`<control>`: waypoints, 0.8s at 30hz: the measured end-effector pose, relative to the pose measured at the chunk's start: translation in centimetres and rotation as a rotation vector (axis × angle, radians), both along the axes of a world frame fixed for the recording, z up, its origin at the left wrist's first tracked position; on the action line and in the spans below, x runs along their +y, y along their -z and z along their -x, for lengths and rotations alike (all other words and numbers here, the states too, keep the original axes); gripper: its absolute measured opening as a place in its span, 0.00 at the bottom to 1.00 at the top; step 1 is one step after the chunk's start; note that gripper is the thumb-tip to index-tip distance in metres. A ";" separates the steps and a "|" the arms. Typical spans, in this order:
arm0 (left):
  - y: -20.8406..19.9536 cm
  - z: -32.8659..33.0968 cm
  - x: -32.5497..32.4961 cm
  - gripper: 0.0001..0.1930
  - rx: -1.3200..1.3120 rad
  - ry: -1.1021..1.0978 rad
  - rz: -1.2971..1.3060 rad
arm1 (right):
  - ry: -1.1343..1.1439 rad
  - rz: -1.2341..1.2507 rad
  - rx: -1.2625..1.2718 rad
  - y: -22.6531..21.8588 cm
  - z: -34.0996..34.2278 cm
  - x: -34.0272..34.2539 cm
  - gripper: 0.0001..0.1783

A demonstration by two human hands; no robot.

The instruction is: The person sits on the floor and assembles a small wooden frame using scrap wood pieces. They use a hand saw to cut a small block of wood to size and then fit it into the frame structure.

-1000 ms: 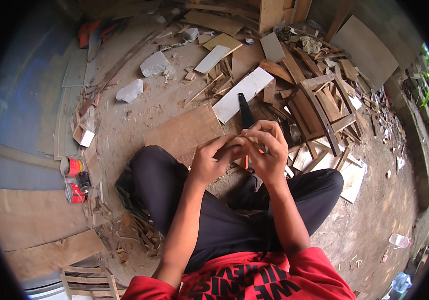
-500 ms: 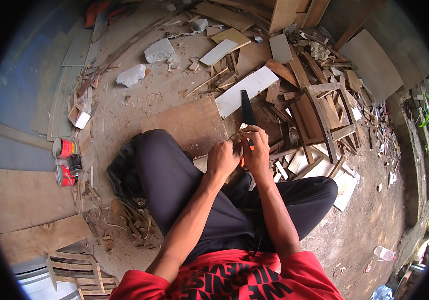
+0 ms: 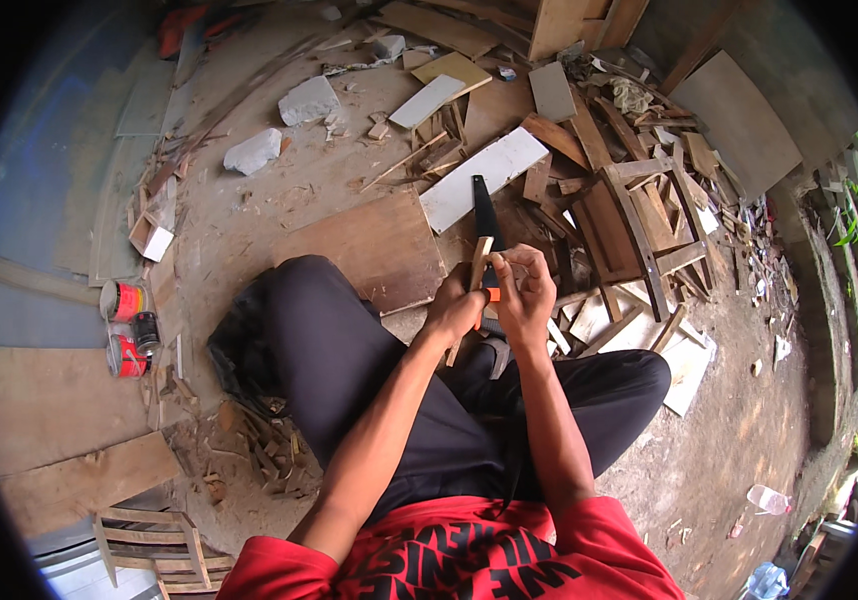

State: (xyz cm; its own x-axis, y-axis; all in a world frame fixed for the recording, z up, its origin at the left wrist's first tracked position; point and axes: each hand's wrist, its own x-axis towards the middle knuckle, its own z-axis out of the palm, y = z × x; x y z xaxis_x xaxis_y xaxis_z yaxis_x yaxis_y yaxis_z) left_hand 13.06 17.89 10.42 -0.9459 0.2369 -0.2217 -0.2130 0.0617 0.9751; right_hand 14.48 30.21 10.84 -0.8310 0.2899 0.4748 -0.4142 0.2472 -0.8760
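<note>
Above my crossed legs, my left hand (image 3: pixel 457 308) is closed around a narrow wooden strip (image 3: pixel 483 254). The strip stands tilted, its pale upper end above my fist and its lower end showing below it. My right hand (image 3: pixel 527 297) is beside it, fingers curled and thumb tip close to the strip's upper part; what they pinch, if anything, is too small to make out. A handsaw (image 3: pixel 486 212) with a black blade and orange handle lies just beyond and partly behind my hands. Its blade tip overlaps a white board (image 3: pixel 514 160).
A brown wooden panel (image 3: pixel 359 250) lies ahead of my left knee. Scrap wood and a broken wooden frame (image 3: pixel 649 240) are heaped to the right. Red cans (image 3: pixel 127 352) stand at the left, concrete chunks (image 3: pixel 253 152) lie farther off, and a plastic bottle (image 3: pixel 769 500) lies at lower right.
The strip now shows more of its length, above and below my left fist. My right hand has come slightly apart from my left. The whole view has shifted a little.
</note>
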 end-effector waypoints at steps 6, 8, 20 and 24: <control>-1.1 0.7 1.1 0.18 -0.077 0.088 0.023 | 0.190 -0.332 0.200 -3.0 -0.5 0.3 0.09; -2.5 0.8 1.2 0.19 -0.073 0.094 0.047 | 0.203 -0.467 0.298 -4.0 -0.4 0.8 0.11; -3.8 3.2 -1.4 0.40 -0.114 -0.156 0.157 | -0.081 -0.357 -0.147 -5.1 -2.6 -1.7 0.07; -3.1 3.4 -1.3 0.38 0.101 -0.078 0.225 | -0.079 -0.599 -0.185 -6.2 -2.4 -1.7 0.10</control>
